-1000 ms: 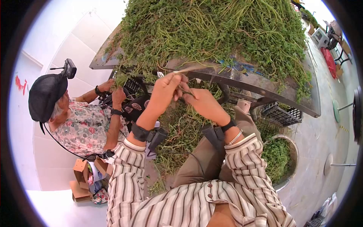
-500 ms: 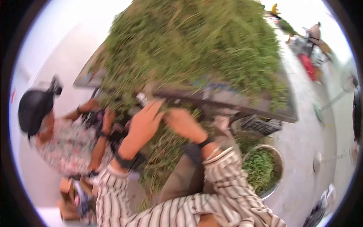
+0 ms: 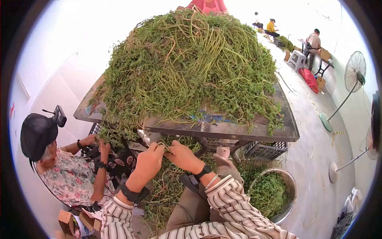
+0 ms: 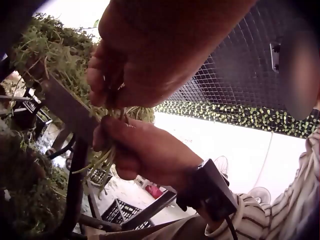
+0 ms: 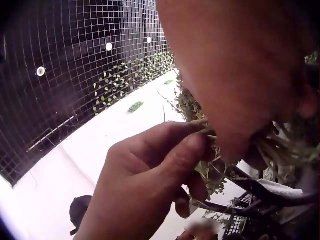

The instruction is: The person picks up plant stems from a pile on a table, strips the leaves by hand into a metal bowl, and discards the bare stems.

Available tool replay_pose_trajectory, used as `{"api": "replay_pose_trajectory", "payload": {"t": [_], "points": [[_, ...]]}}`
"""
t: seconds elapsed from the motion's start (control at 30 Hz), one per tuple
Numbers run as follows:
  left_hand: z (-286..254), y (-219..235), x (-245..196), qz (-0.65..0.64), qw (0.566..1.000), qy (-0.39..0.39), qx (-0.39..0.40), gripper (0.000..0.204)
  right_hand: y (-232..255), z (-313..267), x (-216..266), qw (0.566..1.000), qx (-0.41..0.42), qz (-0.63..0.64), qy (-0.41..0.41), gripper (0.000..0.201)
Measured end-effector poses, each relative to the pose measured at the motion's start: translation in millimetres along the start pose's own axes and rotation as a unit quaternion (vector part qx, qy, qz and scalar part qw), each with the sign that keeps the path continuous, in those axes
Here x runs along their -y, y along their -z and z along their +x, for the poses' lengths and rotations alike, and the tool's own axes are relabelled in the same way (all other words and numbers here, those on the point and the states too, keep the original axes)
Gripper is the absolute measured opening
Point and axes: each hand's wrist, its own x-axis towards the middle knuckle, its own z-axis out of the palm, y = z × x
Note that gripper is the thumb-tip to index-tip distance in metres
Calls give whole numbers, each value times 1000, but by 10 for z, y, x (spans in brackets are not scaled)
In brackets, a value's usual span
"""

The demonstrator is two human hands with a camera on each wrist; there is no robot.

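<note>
In the head view my left hand [image 3: 149,160] and right hand [image 3: 184,158] meet just below the near edge of the table [image 3: 179,129]. Between my left thumb and fingers I pinch thin green stems [image 5: 201,124], as the right wrist view shows. My right hand [image 4: 147,150] grips a small bunch of the same stems [image 4: 102,162], whose ends stick out below its fingers in the left wrist view. A large heap of leafy stems [image 3: 187,71] covers most of the tabletop. Parts of the bunch are hidden behind my fingers.
A round tub [image 3: 293,195] of greens stands by my right leg. Under the table is a black crate [image 3: 266,151]. Loose stems [image 3: 159,203] litter the floor between my legs and a person [image 3: 75,171] seated on the left. Standing fans [image 3: 355,71] line the right.
The head view has tilted up, showing more of the room. My hands came apart with the left fingers spread half a second ago; now they are together, lower and further left in view.
</note>
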Motion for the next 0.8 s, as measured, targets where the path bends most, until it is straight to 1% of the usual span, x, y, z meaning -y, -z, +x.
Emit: {"api": "replay_pose_trajectory", "payload": {"t": [0.03, 0.07, 0.1, 0.13, 0.2, 0.3, 0.33, 0.37, 0.43, 0.47, 0.5, 0.57, 0.6, 0.63, 0.7, 0.73, 0.77, 0.8], "points": [[-1, -18, -2, 9, 1000, 1, 11, 11, -11, 2, -21, 1000, -1, -1, -2, 18], [-6, -31, 1, 6, 1000, 2, 12, 11, -42, -1, -51, 1000, -20, -1, 11, 16], [-8, -38, 14, 20, 999, -13, 24, 10, -54, -4, -48, 999, -38, -1, 24, 14], [-9, -45, 23, 35, 998, -26, 35, 10, -64, -11, -43, 999, -36, -2, 23, 14], [-21, -110, 55, 34, 998, -29, 42, 9, -95, -15, -21, 998, -4, 58, -10, 12], [-39, -109, 90, 52, 997, -22, 58, 9, -130, 3, -32, 997, -1, 74, 6, 12], [-43, -90, 106, 66, 995, -18, 66, 8, -52, 9, 43, 995, 26, 92, -4, 15], [-36, -56, 135, 67, 995, -9, 69, 8, -15, 22, 83, 995, 34, 96, -3, 15], [-6, 32, 180, 21, 998, -37, 47, 7, 4, 49, 122, 977, 54, 206, 21, 20], [6, 87, 195, 21, 998, -30, 50, 7, -36, 77, 85, 971, 71, 227, 11, 21], [28, 159, 207, -35, 997, -8, 72, 9, -30, 89, 89, 970, 76, 230, 11, 21], [65, 271, 249, -143, 983, 37, 112, 14, -4, 93, 106, 941, 112, 317, -34, 23], [71, 273, 270, -184, 975, 52, 114, 17, -13, 83, 166, 938, 75, 339, -17, 23], [72, 258, 299, -182, 975, 57, 115, 17, 5, 74, 212, 936, 79, 343, -17, 23], [54, 148, 378, -312, 939, 106, 102, 21, 95, 60, 296, 905, 98, 388, -143, 24], [53, 47, 396, -373, 920, 101, 60, 24, 110, 54, 354, 898, 80, 401, -165, 24], [23, 7, 433, -375, 918, 114, 60, 24, 118, 53, 390, 894, 91, 404, -171, 24], [50, 33, 421, -450, 869, 179, 94, 23, 131, 61, 410, 893, 70, 407, -176, 24]]}}
